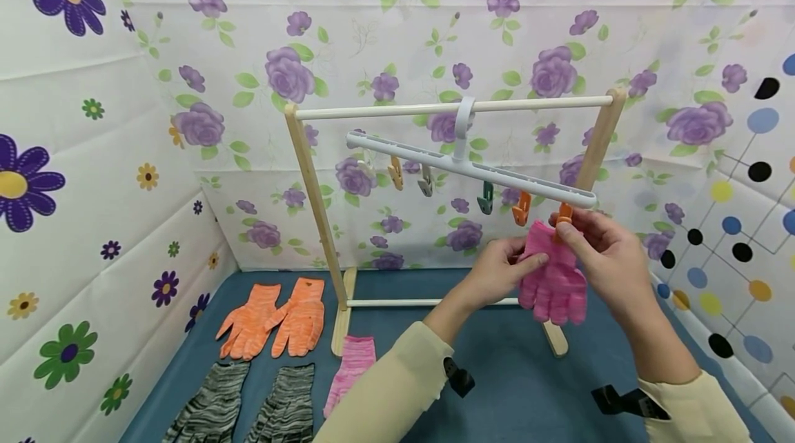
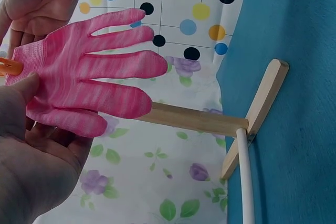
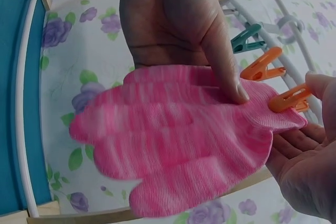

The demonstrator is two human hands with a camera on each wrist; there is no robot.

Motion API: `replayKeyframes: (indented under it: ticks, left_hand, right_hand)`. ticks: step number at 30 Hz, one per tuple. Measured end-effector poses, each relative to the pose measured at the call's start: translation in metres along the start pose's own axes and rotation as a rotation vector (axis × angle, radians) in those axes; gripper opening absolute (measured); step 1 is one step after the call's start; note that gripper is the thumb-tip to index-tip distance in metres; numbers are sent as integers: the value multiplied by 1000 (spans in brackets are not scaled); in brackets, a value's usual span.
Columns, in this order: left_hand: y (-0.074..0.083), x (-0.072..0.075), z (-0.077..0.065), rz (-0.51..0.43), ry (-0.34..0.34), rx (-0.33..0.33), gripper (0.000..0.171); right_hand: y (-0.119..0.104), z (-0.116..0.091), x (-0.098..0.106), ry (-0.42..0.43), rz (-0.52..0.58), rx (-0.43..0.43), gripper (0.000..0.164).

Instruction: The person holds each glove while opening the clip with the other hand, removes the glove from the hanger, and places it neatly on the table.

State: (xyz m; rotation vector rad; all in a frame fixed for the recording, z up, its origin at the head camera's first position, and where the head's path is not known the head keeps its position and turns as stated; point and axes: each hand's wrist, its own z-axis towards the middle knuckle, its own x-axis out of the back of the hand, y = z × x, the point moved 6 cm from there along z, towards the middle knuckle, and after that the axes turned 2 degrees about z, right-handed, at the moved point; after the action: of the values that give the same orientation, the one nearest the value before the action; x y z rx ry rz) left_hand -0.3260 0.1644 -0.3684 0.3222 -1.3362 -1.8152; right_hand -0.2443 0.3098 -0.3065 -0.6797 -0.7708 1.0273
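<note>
A pink knit glove [image 1: 555, 284] hangs fingers-down below the right end of a grey clip hanger [image 1: 528, 184]. My left hand [image 1: 497, 269] pinches the glove near its cuff, thumb on the front face. At the orange clip [image 3: 287, 99] on that end, my right hand [image 1: 611, 257] has its thumb and fingers on the clip's handles. The clip's jaws overlap the cuff edge in the right wrist view. Beside it hang a second orange clip [image 1: 521, 208] and a green clip [image 1: 486, 198], neither holding anything.
The hanger hooks over the white rod [image 1: 385, 111] of a wooden stand [image 1: 317, 208]. On the blue table lie orange gloves [image 1: 300, 319], grey striped gloves [image 1: 282, 401] and another pink glove [image 1: 350, 367]. Paler clips [image 1: 395, 172] hang further left. Flowered sheets [image 1: 248, 36] enclose the space.
</note>
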Motion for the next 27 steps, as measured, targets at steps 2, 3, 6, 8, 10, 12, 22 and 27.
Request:
replayKeyframes:
  ticks: [2,3,6,8,10,12,22,27]
  left_hand:
    - [0,0,-1,7,-2,8,28]
    - [1,0,-2,12,-1,8,28]
    - [2,-1,-4,19,-1,8,28]
    - [3,-1,-6,23,-1,12,28]
    - [3,-1,-8,21,-3,15,28]
    - [4,-2,-9,18,-6,16,27]
    - [4,-2,-13,-3,-10,10,25]
    - [4,-2,-15,-5,-8,12,25]
  right_hand:
    - [0,1,-1,7,66,-7,38]
    - [-1,1,-1,7,83,-7,38]
    - [-2,0,-3,15,118,-7,36]
    - [-3,0,-4,24,107,-1,35]
    - [-4,0,-5,38,93,0,33]
    - [-3,0,-5,53,87,-2,33]
    - [-3,-2,-5,111,14,3,34]
    - [-4,-3,-6,122,14,4,34]
